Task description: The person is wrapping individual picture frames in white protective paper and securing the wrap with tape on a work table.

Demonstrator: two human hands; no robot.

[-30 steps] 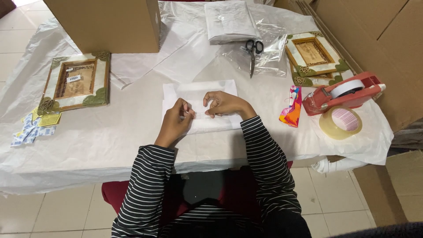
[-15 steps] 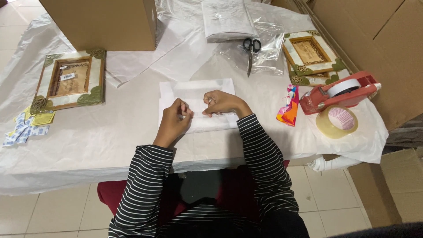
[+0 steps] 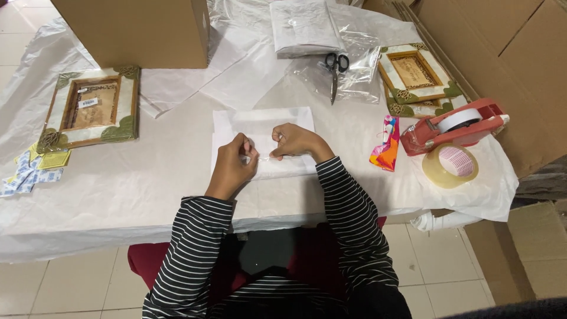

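Note:
A flat parcel wrapped in white paper (image 3: 263, 127) lies in front of me on the paper-covered table (image 3: 147, 177). My left hand (image 3: 233, 162) and my right hand (image 3: 295, 140) rest on its near edge. Between their pinched fingers stretches a short strip of clear tape (image 3: 263, 157). Both arms wear black-and-white striped sleeves.
A green-cornered picture frame (image 3: 91, 109) lies at the left, with small packets (image 3: 26, 174) beside it. A cardboard box (image 3: 136, 29) stands at the back. Scissors (image 3: 335, 71), two stacked frames (image 3: 416, 77), a red tape dispenser (image 3: 455, 124), a clear tape roll (image 3: 450, 165) and a colourful packet (image 3: 387, 145) sit right.
My hands have stayed at the parcel's near edge, with only small finger shifts. The view has tilted slightly.

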